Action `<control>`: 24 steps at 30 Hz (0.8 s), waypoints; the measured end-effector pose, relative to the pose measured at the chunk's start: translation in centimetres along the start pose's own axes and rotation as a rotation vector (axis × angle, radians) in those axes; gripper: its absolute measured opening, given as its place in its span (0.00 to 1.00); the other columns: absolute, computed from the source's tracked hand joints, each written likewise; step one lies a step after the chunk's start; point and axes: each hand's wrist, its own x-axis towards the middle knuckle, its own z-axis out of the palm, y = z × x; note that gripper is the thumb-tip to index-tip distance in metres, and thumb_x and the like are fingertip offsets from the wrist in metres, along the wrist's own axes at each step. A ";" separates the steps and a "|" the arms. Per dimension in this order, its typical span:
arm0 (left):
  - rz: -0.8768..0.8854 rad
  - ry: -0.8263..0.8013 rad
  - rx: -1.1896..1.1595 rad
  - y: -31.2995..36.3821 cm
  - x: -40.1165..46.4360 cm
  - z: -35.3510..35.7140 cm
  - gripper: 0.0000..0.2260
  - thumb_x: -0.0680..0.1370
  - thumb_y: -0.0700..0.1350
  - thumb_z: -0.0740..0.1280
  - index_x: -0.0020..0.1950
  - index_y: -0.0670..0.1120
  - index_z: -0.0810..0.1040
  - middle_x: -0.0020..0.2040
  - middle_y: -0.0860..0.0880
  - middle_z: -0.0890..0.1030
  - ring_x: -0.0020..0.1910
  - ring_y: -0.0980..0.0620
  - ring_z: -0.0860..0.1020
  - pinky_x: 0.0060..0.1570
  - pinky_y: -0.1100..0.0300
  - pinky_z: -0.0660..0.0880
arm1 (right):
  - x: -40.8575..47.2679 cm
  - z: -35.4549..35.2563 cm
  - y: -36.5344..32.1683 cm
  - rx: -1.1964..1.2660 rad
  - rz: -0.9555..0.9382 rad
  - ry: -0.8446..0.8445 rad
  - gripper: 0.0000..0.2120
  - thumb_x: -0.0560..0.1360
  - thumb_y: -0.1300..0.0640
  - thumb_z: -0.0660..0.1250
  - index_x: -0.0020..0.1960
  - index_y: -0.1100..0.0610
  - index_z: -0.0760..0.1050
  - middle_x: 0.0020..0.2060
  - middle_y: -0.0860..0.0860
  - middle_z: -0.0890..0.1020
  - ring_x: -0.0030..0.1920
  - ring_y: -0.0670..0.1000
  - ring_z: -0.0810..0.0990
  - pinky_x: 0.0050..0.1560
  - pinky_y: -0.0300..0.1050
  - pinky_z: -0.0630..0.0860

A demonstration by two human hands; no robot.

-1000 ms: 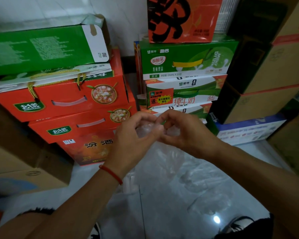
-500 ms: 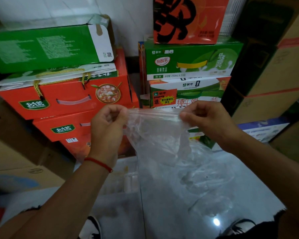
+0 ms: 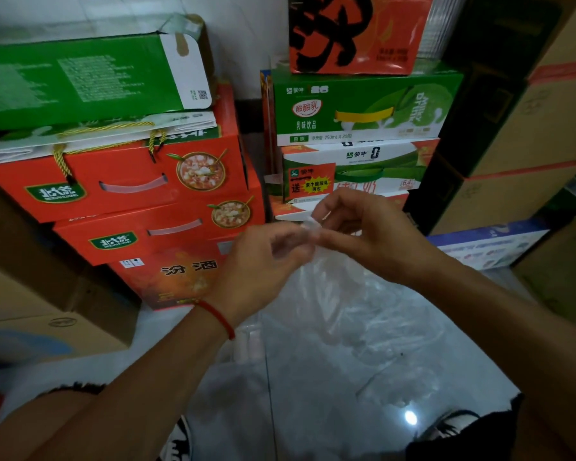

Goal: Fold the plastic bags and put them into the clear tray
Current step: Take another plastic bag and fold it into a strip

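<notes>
Fingertips of both hands meet at the top edge of a thin, transparent plastic bag (image 3: 356, 314), which hangs straight down from them toward the pale glossy floor (image 3: 233, 417). The left hand (image 3: 260, 271) and right hand (image 3: 376, 234) are each pinched closed on that edge, touching one another, so neither is nearer. The bag's long axis runs vertically below the grip; judging by this, the next fold must come up from the loose lower end. A clear tray cannot be made out with certainty.
</notes>
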 end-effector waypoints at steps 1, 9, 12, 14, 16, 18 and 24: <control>-0.014 0.054 -0.048 -0.1 0.2 -0.2 0.06 0.78 0.39 0.73 0.52 0.48 0.86 0.45 0.50 0.86 0.45 0.56 0.84 0.48 0.56 0.81 | 0.0 -0.4 -0.2 0.014 0.002 0.029 0.08 0.78 0.55 0.74 0.54 0.55 0.79 0.43 0.47 0.85 0.45 0.43 0.84 0.48 0.40 0.81; -0.146 0.200 -0.199 -0.8 0.4 -3.0 0.05 0.79 0.40 0.71 0.51 0.39 0.84 0.48 0.36 0.84 0.44 0.49 0.81 0.49 0.51 0.77 | -1.4 -3.1 0.9 0.101 0.193 -0.173 0.21 0.82 0.37 0.54 0.55 0.42 0.84 0.62 0.40 0.80 0.66 0.44 0.76 0.70 0.57 0.72; -0.143 0.193 -0.217 -0.8 0.4 -3.0 0.05 0.79 0.39 0.71 0.52 0.40 0.84 0.47 0.38 0.85 0.43 0.50 0.81 0.48 0.52 0.77 | -1.5 -2.2 0.9 0.061 0.284 -0.250 0.25 0.81 0.29 0.50 0.54 0.39 0.83 0.63 0.34 0.76 0.67 0.39 0.73 0.74 0.57 0.67; -0.149 0.197 -0.244 -0.6 0.4 -2.9 0.04 0.79 0.39 0.71 0.52 0.41 0.84 0.47 0.39 0.86 0.43 0.52 0.80 0.48 0.54 0.76 | -1.3 -1.5 1.2 0.066 0.344 -0.284 0.30 0.78 0.25 0.48 0.54 0.40 0.83 0.62 0.33 0.77 0.64 0.37 0.74 0.74 0.57 0.67; -0.166 0.207 -0.277 -0.6 0.4 -2.8 0.04 0.80 0.39 0.71 0.51 0.41 0.84 0.47 0.39 0.85 0.43 0.50 0.80 0.48 0.53 0.76 | -1.0 -0.9 1.7 0.079 0.361 -0.346 0.37 0.76 0.21 0.46 0.55 0.44 0.84 0.62 0.36 0.80 0.64 0.40 0.76 0.72 0.56 0.71; -0.210 0.245 -0.329 -0.8 0.5 -3.2 0.04 0.80 0.40 0.70 0.50 0.42 0.85 0.44 0.39 0.85 0.42 0.47 0.79 0.47 0.51 0.75 | -0.8 -0.6 2.3 0.081 0.384 -0.416 0.41 0.76 0.21 0.44 0.49 0.48 0.87 0.58 0.39 0.83 0.62 0.42 0.79 0.69 0.55 0.74; -0.364 0.464 -0.373 -1.6 0.8 -5.0 0.09 0.78 0.41 0.69 0.38 0.42 0.78 0.33 0.47 0.73 0.33 0.52 0.72 0.37 0.57 0.69 | -1.1 -1.7 3.2 -0.052 0.426 -0.469 0.38 0.80 0.26 0.46 0.33 0.46 0.85 0.47 0.49 0.88 0.51 0.49 0.84 0.65 0.54 0.77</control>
